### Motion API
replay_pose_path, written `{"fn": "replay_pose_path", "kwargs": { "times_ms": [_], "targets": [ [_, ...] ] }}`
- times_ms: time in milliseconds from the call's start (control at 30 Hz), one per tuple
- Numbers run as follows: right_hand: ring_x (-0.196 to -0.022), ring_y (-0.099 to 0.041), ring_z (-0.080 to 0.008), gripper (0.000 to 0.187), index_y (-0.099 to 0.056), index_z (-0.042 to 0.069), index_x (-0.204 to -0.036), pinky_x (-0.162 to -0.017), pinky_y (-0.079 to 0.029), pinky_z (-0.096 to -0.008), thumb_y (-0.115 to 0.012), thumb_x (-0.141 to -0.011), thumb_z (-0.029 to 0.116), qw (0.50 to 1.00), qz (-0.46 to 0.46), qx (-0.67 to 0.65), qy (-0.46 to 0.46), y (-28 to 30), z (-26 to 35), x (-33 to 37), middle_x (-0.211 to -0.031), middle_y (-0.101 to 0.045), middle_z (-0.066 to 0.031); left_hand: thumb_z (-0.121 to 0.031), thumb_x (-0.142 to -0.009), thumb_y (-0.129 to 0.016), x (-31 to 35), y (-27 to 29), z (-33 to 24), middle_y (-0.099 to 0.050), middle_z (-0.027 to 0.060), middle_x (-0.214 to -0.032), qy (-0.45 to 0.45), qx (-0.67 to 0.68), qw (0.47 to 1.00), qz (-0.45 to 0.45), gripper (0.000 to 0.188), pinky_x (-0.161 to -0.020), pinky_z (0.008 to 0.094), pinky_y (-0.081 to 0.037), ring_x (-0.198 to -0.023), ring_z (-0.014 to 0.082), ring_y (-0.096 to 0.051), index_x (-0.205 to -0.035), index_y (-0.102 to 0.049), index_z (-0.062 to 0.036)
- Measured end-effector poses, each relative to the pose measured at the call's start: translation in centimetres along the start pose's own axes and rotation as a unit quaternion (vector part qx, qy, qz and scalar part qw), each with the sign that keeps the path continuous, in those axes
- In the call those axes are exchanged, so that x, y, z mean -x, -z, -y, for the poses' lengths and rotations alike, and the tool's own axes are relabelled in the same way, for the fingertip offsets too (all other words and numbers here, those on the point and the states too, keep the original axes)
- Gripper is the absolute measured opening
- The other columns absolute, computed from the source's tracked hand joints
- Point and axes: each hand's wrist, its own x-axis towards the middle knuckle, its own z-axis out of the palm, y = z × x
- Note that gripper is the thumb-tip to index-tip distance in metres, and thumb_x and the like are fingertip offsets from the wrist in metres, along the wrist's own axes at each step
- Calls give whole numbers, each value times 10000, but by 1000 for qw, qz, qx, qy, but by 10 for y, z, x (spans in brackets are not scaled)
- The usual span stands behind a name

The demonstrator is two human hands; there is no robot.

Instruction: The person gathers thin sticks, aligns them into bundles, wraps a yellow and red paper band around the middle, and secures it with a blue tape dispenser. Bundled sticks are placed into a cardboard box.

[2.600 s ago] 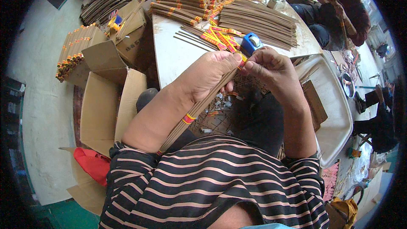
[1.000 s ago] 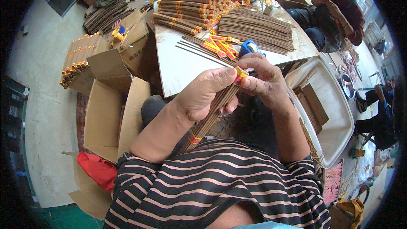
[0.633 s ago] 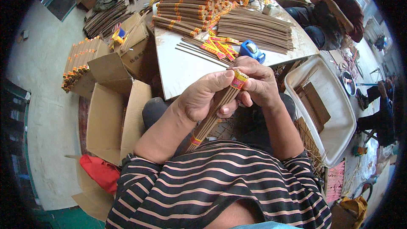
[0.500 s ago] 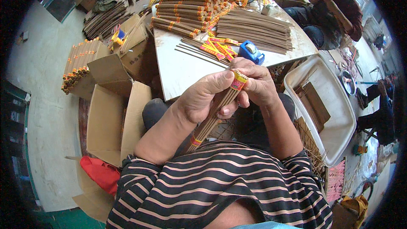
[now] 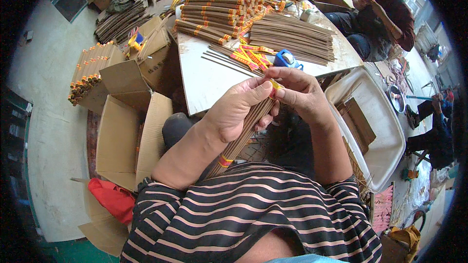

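"So, where did the slender bundle of thin brown sticks [image 5: 243,134] lie?"

"Off the flat white table [image 5: 202,85], just short of its near edge; it slanted from upper right to lower left; the left hand [image 5: 231,112] gripped its shaft; the right hand [image 5: 303,95], nearer its top end, pinched the yellow-and-red paper band [image 5: 274,86] there."

Here's the striped top [image 5: 229,199], black with thin pale-pink lines sweeping right across the chest to a dark, rounded neckline [image 5: 292,233]! Both the left sleeve [image 5: 156,207] and right sleeve [image 5: 353,214] carry that same stripe, stopping near the elbows; left hand [image 5: 237,109] and right hand [image 5: 306,96] are bare, and dark trousers [image 5: 174,129] cover the knees (look, a light-blue edge [image 5: 304,259] peeks in below).
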Motion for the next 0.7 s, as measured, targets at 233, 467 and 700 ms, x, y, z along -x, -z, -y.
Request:
{"fn": "replay_pose_path", "kwargs": {
  "times_ms": [233, 467, 700],
  "targets": [
    [-602, -553, -78, 210, -547, -1, -972, -524, -458, -190, -617, -804, 103, 997, -58, 54, 0, -14, -1, -1, -797, -581, -31, -263, -923, -461, -1, -1, 4, -570, 69, -741, -6, -4, 1000, 3, 211, -445, 214, -419, -546, 128, -541, -1014, -486, -75],
    [-586, -514, -57, 160, -560, 13, -916, -525, -432, -178, -544, -861, 162, 981, -134, 139, -5, -18, -4, -2, -748, -565, -6, -324, -917, -462, -5, -5, 9, -563, 64, -739, 4, 5, 1000, -29, 269, -450, 208, -404, -536, 129, -527, -1003, -487, -70],
    [-875, -551, -116, 228, -580, 9, -986, -749, -464, -254, -538, -876, 205, 995, -35, -27, 91, 7, -33, -6, -1010, -569, -55, -369, -892, -498, -1, -6, 2, -554, 63, -725, 15, -3, 1000, -1, 313, -440, 188, -397, -522, 116, -511, -983, -497, -69]
  ]
}}
